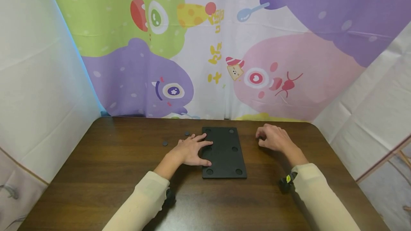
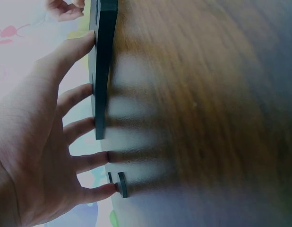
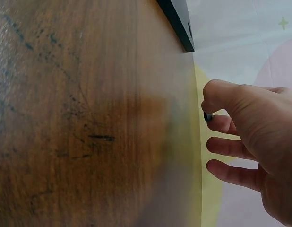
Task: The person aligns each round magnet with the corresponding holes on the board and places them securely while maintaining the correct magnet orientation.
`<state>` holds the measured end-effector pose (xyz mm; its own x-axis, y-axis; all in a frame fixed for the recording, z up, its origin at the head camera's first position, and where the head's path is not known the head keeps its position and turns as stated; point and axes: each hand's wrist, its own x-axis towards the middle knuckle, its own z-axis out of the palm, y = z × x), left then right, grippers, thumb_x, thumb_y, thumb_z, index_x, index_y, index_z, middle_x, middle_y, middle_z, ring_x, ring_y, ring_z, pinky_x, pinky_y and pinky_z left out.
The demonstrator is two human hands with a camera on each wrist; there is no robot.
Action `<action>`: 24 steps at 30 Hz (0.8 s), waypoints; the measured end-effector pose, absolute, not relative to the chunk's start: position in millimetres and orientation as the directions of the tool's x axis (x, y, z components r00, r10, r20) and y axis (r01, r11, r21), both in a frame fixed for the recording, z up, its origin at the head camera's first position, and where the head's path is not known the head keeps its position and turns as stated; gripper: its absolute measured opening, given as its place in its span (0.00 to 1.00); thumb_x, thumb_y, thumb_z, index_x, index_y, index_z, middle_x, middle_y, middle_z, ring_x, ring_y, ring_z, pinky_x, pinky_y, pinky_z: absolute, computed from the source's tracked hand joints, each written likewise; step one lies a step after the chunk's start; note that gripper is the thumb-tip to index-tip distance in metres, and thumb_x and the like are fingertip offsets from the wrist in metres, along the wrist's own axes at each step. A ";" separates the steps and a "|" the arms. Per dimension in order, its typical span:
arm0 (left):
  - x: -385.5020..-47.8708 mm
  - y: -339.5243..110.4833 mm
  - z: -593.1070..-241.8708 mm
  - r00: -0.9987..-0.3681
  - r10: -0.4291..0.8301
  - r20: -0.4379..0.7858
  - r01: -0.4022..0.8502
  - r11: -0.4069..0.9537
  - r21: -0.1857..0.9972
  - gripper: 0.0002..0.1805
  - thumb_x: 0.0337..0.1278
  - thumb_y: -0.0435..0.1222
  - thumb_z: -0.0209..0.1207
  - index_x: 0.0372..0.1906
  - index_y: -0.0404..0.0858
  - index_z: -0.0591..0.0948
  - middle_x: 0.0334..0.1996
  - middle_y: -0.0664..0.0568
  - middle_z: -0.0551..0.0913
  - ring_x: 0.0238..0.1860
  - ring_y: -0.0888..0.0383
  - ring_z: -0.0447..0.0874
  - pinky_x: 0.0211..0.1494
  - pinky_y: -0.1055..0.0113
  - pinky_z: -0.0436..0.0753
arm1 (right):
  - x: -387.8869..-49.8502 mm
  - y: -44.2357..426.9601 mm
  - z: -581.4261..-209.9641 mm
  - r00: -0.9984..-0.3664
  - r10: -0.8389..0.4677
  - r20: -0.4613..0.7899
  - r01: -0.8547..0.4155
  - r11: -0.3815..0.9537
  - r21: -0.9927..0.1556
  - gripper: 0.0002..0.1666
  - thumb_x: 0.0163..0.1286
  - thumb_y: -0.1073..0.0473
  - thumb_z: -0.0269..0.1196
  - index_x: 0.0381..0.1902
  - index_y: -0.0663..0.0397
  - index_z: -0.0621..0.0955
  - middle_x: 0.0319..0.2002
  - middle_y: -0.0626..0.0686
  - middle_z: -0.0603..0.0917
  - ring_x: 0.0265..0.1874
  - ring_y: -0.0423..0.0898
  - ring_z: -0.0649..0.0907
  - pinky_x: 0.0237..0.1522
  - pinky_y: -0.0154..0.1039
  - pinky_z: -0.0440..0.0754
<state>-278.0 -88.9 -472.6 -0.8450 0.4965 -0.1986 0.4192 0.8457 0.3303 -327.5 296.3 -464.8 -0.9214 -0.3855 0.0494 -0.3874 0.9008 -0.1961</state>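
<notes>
The black board (image 1: 223,156) lies on the table (image 1: 128,195), its visible recesses (image 1: 238,172) seemingly unfilled. The spread left hand (image 1: 190,151) touches it; the right hand (image 1: 274,138) pinches 1 dark disc (image 3: 208,117), while 2 loose discs (image 1: 165,143) lie unplaced.

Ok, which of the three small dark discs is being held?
The disc pinched in the right hand; the other two discs lie on the table, left of the black board.
</notes>
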 end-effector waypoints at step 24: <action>-276.5 -88.7 -470.6 -0.846 0.498 -0.192 0.419 0.842 0.340 0.47 0.67 0.65 0.70 0.87 0.58 0.72 0.94 0.50 0.59 0.93 0.32 0.55 0.83 0.15 0.62 | -324.3 293.3 -449.8 -0.913 -0.396 0.095 -0.406 0.898 -0.170 0.08 0.69 0.57 0.76 0.46 0.42 0.91 0.43 0.50 0.89 0.37 0.48 0.85 0.40 0.51 0.86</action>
